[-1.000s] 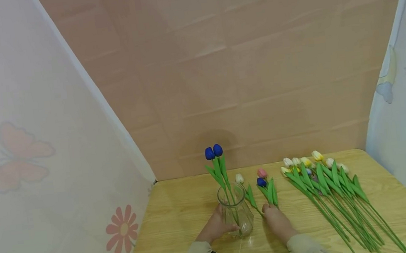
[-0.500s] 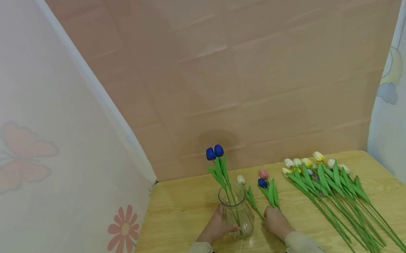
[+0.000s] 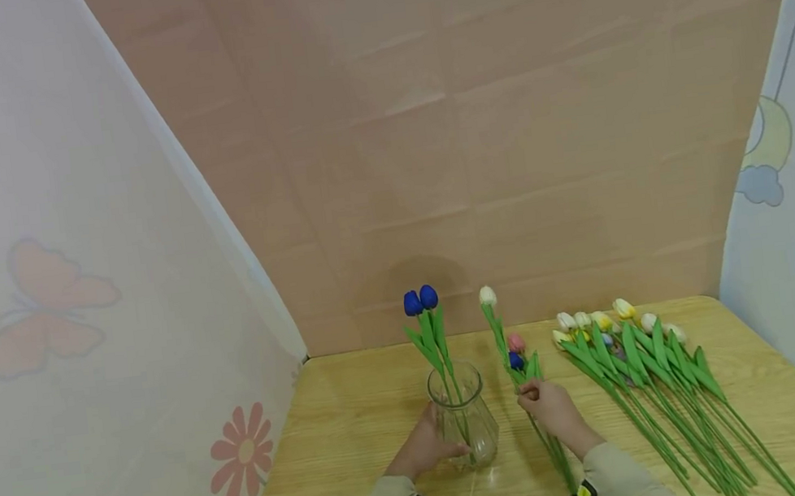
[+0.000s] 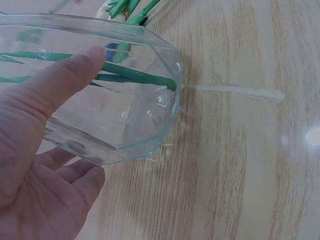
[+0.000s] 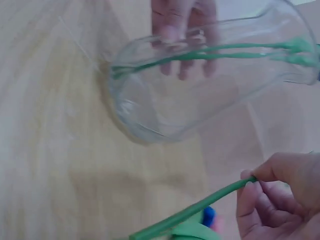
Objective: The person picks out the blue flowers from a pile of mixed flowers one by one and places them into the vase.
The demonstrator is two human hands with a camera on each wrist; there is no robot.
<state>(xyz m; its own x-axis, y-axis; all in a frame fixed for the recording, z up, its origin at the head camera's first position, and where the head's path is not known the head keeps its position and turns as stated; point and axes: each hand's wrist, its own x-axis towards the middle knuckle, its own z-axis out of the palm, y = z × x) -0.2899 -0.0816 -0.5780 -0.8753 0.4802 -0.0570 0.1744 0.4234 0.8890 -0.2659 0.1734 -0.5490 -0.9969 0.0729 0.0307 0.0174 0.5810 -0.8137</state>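
Note:
A clear glass vase [image 3: 483, 428] stands upright on the wooden table, with two blue tulips [image 3: 428, 297] in it. My left hand [image 3: 420, 447] grips the vase low on its left side; in the left wrist view its thumb [image 4: 70, 75] lies across the glass and the fingers curl on the opposite side. Right of the vase, my right hand [image 3: 554, 412] pinches a white tulip [image 3: 487, 297] by its stem, the bloom raised above the table. The stem's cut end [image 5: 142, 234] hangs free in the right wrist view. Close behind that hand lie a blue tulip [image 3: 516, 360] and a pink tulip [image 3: 516, 342].
A spread of white and yellow tulips [image 3: 647, 367] lies on the right of the table [image 3: 341, 402], stems toward the front. Patterned cloth walls stand on both sides and a brown backdrop [image 3: 373, 161] behind.
My right hand has lifted the white tulip from the table; its bloom has risen and the hand has moved slightly up and right. My left hand stays on the vase.

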